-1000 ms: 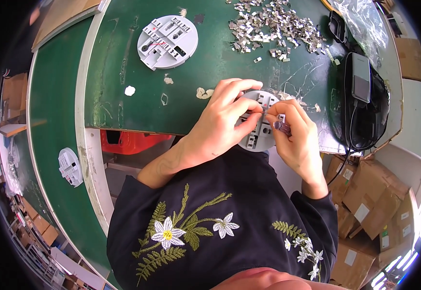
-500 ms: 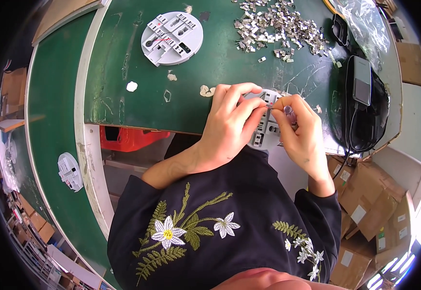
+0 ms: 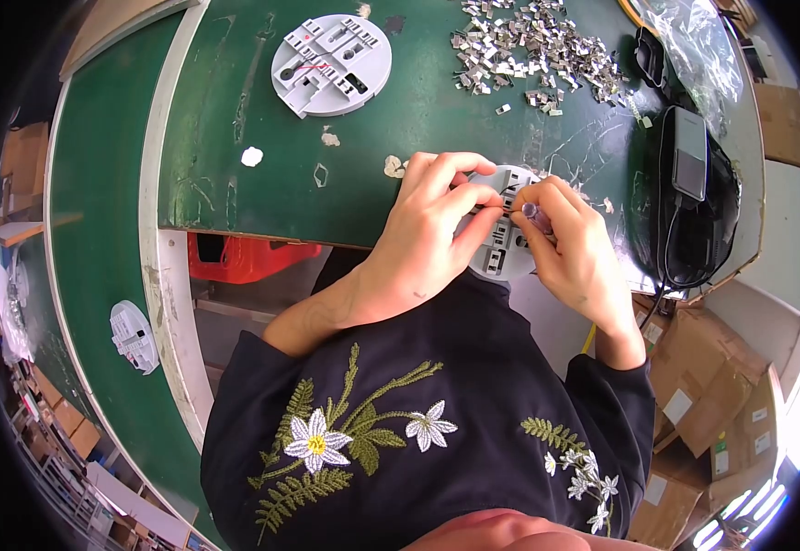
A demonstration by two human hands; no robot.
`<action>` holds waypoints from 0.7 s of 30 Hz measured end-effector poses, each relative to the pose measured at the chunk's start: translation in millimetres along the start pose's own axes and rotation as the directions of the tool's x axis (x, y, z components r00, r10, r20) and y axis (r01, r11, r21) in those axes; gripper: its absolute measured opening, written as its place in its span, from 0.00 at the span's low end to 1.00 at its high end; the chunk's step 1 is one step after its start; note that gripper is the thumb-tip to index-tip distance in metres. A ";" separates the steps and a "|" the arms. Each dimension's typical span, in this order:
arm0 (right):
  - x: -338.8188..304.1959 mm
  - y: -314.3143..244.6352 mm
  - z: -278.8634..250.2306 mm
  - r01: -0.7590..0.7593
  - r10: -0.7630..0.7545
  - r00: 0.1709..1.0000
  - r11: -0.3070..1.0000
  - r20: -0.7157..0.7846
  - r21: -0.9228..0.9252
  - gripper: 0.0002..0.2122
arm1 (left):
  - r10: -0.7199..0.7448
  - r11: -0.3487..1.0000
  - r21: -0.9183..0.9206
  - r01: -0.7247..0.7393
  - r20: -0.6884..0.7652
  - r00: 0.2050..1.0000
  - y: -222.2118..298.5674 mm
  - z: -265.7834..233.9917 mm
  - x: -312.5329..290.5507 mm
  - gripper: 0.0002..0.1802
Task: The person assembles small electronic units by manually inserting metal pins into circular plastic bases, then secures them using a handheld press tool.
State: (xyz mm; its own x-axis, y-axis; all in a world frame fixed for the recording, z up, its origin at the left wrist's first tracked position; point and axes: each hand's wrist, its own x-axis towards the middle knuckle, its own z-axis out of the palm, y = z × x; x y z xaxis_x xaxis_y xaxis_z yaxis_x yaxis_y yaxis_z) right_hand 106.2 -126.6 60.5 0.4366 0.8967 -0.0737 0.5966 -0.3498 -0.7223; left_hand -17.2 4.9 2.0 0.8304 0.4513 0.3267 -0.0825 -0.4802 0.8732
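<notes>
Left hand grips the round grey plate at the green bench edge; right hand pinches a small clip over it

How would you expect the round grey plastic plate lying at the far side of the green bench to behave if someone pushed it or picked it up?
The round grey plate looks like thin moulded plastic, so probably light and stiff. It lies flat on the green bench, so it would likely slide rather than roll or tip.
</notes>
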 end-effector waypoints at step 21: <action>11.3 -11.7 -28.6 -0.055 0.055 0.996 0.999 0.065 -0.001 0.05 | 0.136 0.987 0.082 -0.139 0.041 0.990 -0.4 -6.8 5.4 0.12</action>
State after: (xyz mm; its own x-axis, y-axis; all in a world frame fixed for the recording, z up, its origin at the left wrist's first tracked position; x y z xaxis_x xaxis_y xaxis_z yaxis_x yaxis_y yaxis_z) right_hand 123.4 -120.2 87.8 0.4240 0.8919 -0.1574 0.5723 -0.3985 -0.7167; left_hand -16.4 12.7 5.8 0.8336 0.3506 0.4269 -0.1512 -0.5985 0.7867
